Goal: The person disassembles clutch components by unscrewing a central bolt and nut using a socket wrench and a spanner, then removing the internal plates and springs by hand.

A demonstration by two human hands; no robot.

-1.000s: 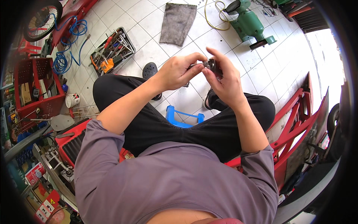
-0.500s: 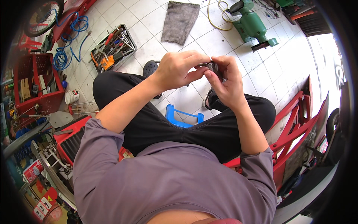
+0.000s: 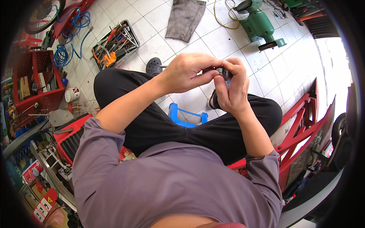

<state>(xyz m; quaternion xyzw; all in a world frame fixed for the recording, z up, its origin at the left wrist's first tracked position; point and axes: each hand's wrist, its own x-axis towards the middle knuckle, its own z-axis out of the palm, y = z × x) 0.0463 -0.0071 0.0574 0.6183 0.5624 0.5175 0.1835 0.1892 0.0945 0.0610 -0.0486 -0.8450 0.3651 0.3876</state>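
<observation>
Between my two hands, above the tiled floor and in front of my knees, is a small dark metal part [image 3: 219,70] with a rounded edge. Fingers cover much of it, so its exact kind does not show. My left hand [image 3: 189,72] pinches it from the left with thumb and fingertips. On the other side my right hand [image 3: 232,84] is curled round it, thumb pressed near its lower edge. A thin rod-like end sticks out to the left under my left wrist, partly hidden. The fingertips of both hands nearly meet.
Ahead to the left lies a tray of hand tools [image 3: 118,43], with a coiled blue hose [image 3: 62,57] beyond. A grey cloth [image 3: 185,19] is spread on the tiles. At far right stands a green bench grinder [image 3: 260,24]. Below my hands is a blue plastic stool [image 3: 188,117]; red metal frames [image 3: 300,121] stand at right.
Both hands, with the dark metal part, have shifted slightly right and turned a little. My right fingers have curled further over it.
</observation>
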